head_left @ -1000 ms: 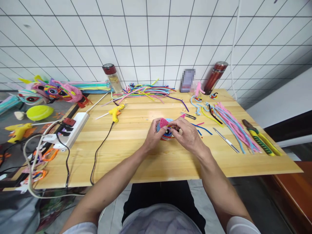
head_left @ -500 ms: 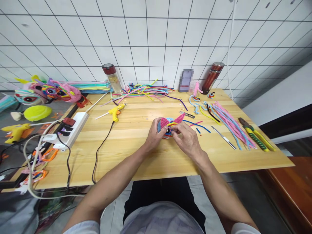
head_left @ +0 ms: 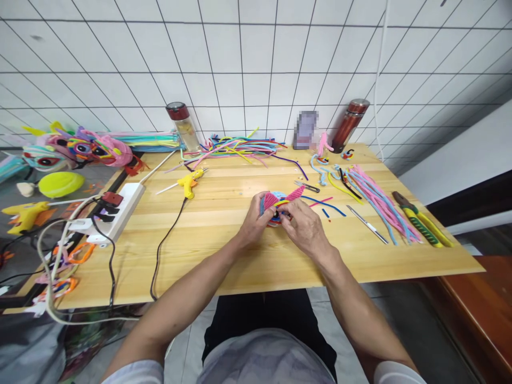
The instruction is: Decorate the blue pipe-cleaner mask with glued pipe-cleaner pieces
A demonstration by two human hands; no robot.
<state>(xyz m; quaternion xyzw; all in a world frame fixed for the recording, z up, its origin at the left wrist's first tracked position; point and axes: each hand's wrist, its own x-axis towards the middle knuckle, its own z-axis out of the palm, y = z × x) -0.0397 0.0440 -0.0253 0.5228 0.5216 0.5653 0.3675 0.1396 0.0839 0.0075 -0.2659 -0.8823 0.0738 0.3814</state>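
Note:
Between my hands is a colourful pipe-cleaner animal head (head_left: 275,198) with pink pointed ears, a yellow and red band and a dark round eye. My left hand (head_left: 256,217) grips its left side, thumb near the eye. The fingers of my right hand (head_left: 302,224) are pinched against its right side by the band; whether they also hold a small piece is hidden. Just beyond lie small thread snips (head_left: 310,188). Blue and pink pipe-cleaner pieces (head_left: 326,204) rest to the right of my right hand.
A yellow glue gun (head_left: 190,183) with its cord lies left, near a power strip (head_left: 124,213). Pipe cleaners (head_left: 240,148) are heaped at the back between two bottles. A craft knife (head_left: 368,225), more pipe cleaners (head_left: 384,205) and pliers (head_left: 420,221) lie right. Finished heads (head_left: 80,152) sit far left.
Both hands stay on the pipe-cleaner head, with only a slight shift of the right fingers. The camera view has moved very slightly.

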